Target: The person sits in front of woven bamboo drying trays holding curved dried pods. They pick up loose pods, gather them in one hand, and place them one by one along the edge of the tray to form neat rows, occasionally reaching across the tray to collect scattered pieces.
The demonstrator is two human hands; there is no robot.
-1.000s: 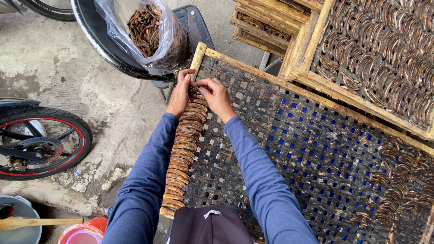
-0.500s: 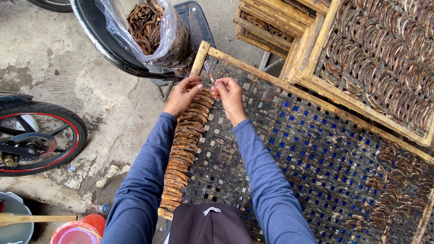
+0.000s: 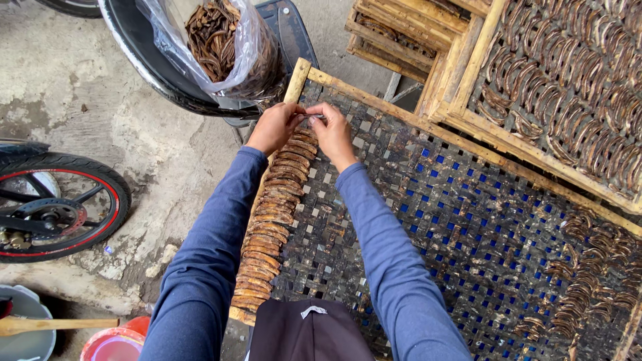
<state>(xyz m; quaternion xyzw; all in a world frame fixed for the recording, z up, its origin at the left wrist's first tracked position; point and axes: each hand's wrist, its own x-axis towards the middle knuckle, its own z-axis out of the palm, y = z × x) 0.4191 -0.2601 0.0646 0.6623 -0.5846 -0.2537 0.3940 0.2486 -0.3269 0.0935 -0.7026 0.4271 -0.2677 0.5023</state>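
Fingers of left hand point(image 3: 274, 127) and right hand point(image 3: 332, 131) pinch one small slice point(image 3: 311, 117) together, above the far end of the row of slices point(image 3: 271, 224) on the woven tray point(image 3: 468, 220). Risk: I may drop it through a gap or nudge the overlapped row loose.

both arms extend forward, clad in blue long sleeves, elbows slightly bent. left hand point(image 3: 273, 127) and right hand point(image 3: 332, 132) meet at the far end of reach, fingertips point(image 3: 309, 116) pinched together, knuckles up, wrists angled inward toward each other.
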